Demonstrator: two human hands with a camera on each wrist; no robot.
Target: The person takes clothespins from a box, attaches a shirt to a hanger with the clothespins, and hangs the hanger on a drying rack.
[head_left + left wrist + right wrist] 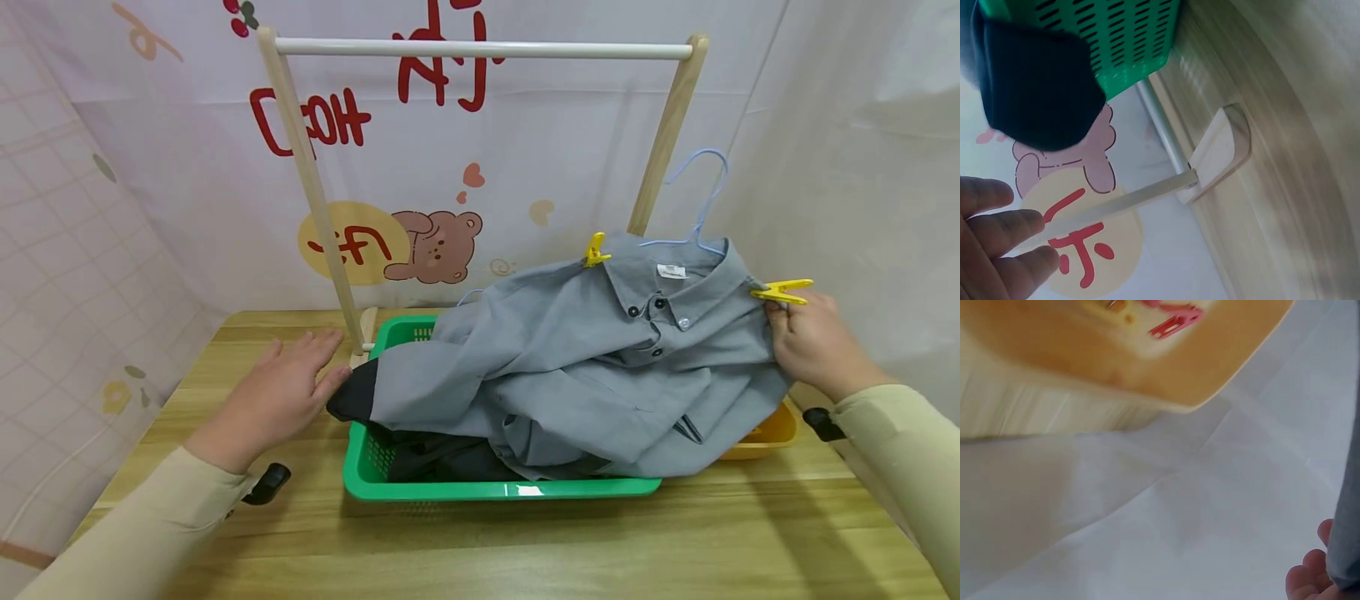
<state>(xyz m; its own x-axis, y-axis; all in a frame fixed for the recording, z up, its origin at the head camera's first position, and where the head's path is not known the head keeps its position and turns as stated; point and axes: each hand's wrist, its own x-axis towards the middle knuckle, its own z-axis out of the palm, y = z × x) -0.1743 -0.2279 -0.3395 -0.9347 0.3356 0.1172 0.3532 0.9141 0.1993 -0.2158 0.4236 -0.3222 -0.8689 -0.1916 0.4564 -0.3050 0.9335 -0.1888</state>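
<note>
A grey button-up shirt (600,375) on a light-blue hanger (708,200) lies spread above the green basket. Two yellow clothespins, a left one (596,250) and a right one (782,292), are clipped at its shoulders. My right hand (817,342) grips the shirt near the right clothespin. Fingertips (1313,565) show behind the grey cloth in the right wrist view. On the left, my left hand (281,396) is held with fingers extended beside the dark cuff (352,392); whether the thumb touches the cuff I cannot tell.
The green basket (502,492) holds dark cloth (450,458). A clothes rack with a white bar (480,49) and wooden posts stands behind it. Partly under the shirt is an orange container (780,429) with pink clothespins (1175,322). A printed sheet (540,150) hangs behind the table.
</note>
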